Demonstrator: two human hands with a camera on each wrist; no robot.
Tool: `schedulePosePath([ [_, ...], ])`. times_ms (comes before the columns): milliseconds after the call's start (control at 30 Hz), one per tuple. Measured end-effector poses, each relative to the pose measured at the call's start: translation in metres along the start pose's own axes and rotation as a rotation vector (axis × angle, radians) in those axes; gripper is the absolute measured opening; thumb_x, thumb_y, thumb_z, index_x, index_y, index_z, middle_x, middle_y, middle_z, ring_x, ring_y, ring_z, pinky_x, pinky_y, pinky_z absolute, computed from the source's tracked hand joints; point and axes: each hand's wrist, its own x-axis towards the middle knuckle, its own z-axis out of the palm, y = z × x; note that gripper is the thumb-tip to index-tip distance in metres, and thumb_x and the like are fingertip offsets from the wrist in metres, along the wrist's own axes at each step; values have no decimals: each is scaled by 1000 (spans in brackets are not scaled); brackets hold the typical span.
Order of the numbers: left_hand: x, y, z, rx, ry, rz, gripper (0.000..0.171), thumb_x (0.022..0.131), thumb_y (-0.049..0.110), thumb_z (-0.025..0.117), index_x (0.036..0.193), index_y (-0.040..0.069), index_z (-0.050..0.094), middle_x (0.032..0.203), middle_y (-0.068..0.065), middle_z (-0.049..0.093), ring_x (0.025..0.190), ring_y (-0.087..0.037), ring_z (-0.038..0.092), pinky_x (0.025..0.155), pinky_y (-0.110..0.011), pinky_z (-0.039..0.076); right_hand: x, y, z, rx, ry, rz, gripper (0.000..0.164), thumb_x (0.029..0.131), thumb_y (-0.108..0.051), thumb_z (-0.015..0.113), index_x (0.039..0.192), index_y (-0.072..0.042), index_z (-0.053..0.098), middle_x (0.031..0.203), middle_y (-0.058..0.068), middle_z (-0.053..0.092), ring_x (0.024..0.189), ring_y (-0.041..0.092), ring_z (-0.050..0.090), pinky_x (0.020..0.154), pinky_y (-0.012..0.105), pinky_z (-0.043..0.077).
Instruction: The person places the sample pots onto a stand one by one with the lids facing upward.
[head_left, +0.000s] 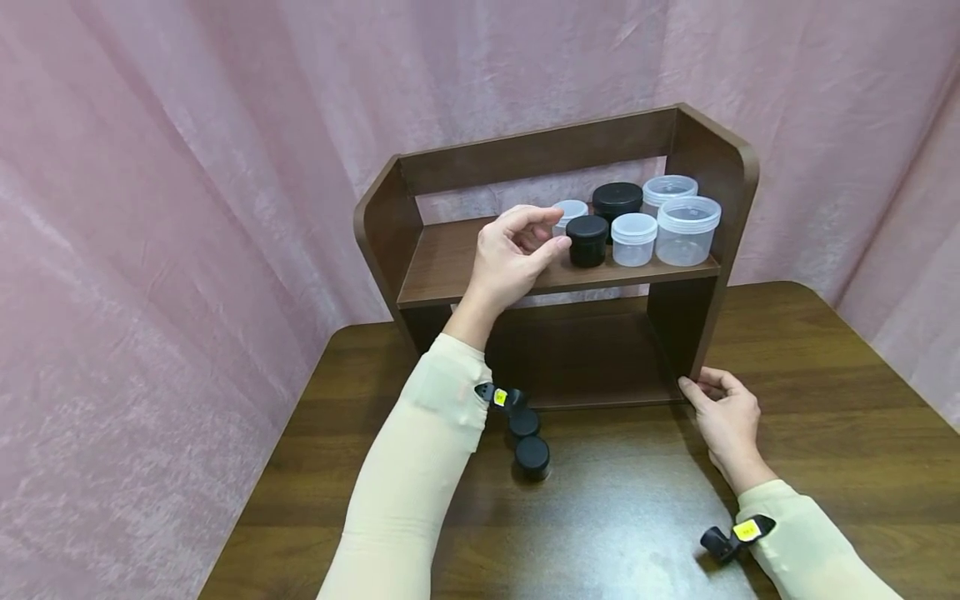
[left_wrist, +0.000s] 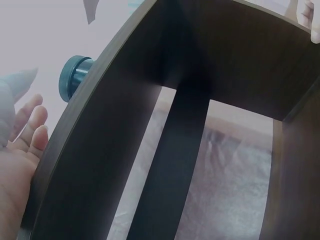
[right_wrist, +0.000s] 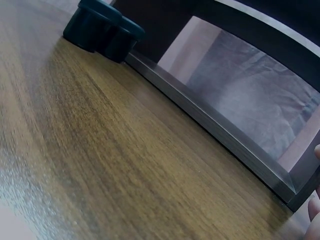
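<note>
My left hand [head_left: 517, 250] is raised over the shelf board's front edge, thumb and fingers bent loosely beside a small black lidded jar [head_left: 587, 242]. In the left wrist view a gap shows between those fingers [left_wrist: 36, 122] and the black jar [left_wrist: 75, 77]. At the lower right corner of the brown wooden shelf [head_left: 465, 171], my right hand [head_left: 727, 421] grips the side panel, thumb at its front edge. Around the small jar stand a larger black jar [head_left: 617, 200], small clear jars [head_left: 633, 242] and larger clear jars [head_left: 686, 233].
Two black jars [head_left: 532, 457] stand on the wooden table [head_left: 600, 517] in front of the shelf, close to my left forearm. A pink curtain [head_left: 225, 167] hangs behind. The shelf's left side panel [head_left: 386, 225] rises left of my left hand.
</note>
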Motion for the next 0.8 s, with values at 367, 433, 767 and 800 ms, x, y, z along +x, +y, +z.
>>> schedulePosePath([
  [367, -17, 8, -7, -35, -64, 14, 28, 77, -10, 75, 103, -14, 66, 93, -26, 63, 79, -34, 59, 69, -37, 53, -2, 0, 7, -8, -10, -8, 30, 84, -23, 75, 106, -5, 66, 86, -12, 60, 79, 3, 55, 56, 13, 44],
  [433, -22, 12, -8, -41, -89, 18, 29, 77, -10, 74, 104, -14, 65, 95, -26, 63, 82, -38, 59, 71, -43, 53, -3, -1, 7, -11, -11, -8, 30, 84, -23, 75, 106, -4, 66, 86, -12, 60, 79, 3, 55, 57, 13, 43],
  [767, -51, 18, -12, -68, -192, 78, 28, 76, -11, 74, 103, -11, 66, 99, -25, 64, 85, -25, 59, 74, -46, 53, -3, -1, 7, -22, -9, -5, 30, 84, -24, 75, 105, -5, 66, 86, -12, 60, 79, 2, 55, 57, 13, 43],
  [800, -54, 15, -13, -73, -200, 80, 28, 76, -10, 75, 103, -10, 67, 99, -24, 64, 86, -22, 59, 74, -45, 53, -3, -2, 6, -23, -10, -4, 30, 84, -24, 76, 105, -5, 67, 86, -12, 60, 79, 2, 55, 57, 13, 43],
])
